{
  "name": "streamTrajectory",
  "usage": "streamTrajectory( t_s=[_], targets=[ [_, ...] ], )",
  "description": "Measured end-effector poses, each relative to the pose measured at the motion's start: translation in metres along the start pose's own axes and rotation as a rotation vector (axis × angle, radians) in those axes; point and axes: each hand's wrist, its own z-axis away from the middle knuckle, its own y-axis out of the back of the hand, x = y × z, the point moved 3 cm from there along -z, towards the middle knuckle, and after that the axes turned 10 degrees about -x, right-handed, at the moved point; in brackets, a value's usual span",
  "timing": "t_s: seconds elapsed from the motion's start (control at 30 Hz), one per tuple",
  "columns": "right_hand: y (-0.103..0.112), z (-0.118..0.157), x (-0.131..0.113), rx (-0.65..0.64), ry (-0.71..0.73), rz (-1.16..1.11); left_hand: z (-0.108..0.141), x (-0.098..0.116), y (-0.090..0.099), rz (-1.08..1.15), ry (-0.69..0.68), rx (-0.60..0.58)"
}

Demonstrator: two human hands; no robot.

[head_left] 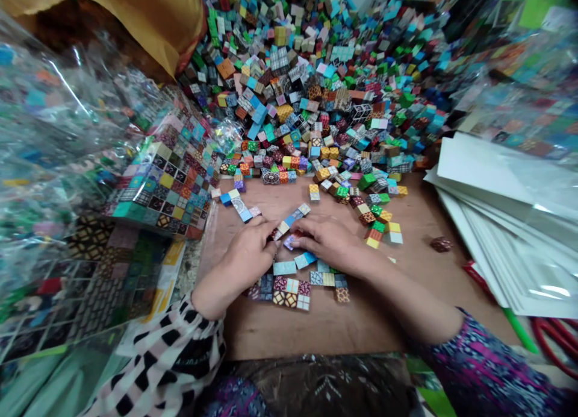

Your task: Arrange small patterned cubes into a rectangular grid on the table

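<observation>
In the head view, two bare hands meet over a brown wooden table (253,335). The left hand (250,251) has its fingers drawn narrow, thumb and index pinching the lower-left end of one diagonal row of small patterned cubes (291,220); at least four cubes of it show, the rest covered by the fingers. The right hand (332,243) is just beside that row, its thumb and index close together on one small purple-blue patterned block (289,242), partly hidden, at the fingertips and between the two hands.

Just below the hands lie one light-blue oblong piece (284,268) and one two-tone blue piece (306,260). Nearer the table's front edge is one maroon, white and yellow-black block cluster (291,291), six squares visible on its top.

One orange-and-white cube (313,192) stands alone beyond the row; one dark-red speckled cube (441,243) sits well apart to the right. Behind, a heap of multicoloured cubes (293,103) is too crowded to count.

At the left is one large bundle of patterned cubes (165,176), its dark squares carrying pale marks too small to read surely. At the right is one stack of white sheets (492,182); printing on the clear plastic bags (519,116) is blurred.
</observation>
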Motion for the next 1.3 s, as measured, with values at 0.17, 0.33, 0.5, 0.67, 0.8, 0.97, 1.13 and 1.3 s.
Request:
streamTrajectory(
  t_s=[0.17,0.33,0.5,0.67,0.8,0.97,1.13,1.3],
  targets=[
    [-0.005,-0.003,-0.007,0.093,-0.126,0.005,0.001,-0.001,0.003,0.061,-0.005,-0.086],
    [-0.008,-0.003,-0.011,0.103,-0.177,0.046,0.002,0.000,0.001,0.054,0.017,-0.082],
    [0.001,0.004,-0.006,0.093,-0.095,0.061,-0.001,0.003,-0.008,-0.080,0.094,0.007],
    [0.034,0.009,0.023,0.203,-0.236,0.191,-0.003,0.005,-0.008,-0.199,0.138,0.039],
    [0.043,-0.001,0.037,0.190,-0.311,0.308,-0.001,0.005,-0.003,-0.287,0.148,0.035],
    [0.036,-0.019,0.031,0.138,-0.297,0.369,-0.001,0.004,-0.002,-0.300,0.154,0.032],
    [0.039,-0.017,0.028,0.114,-0.285,0.386,-0.003,0.000,-0.004,-0.293,0.129,0.021],
    [0.039,-0.003,0.033,0.125,-0.237,0.416,-0.004,-0.001,-0.001,-0.267,0.124,0.026]
  ],
)
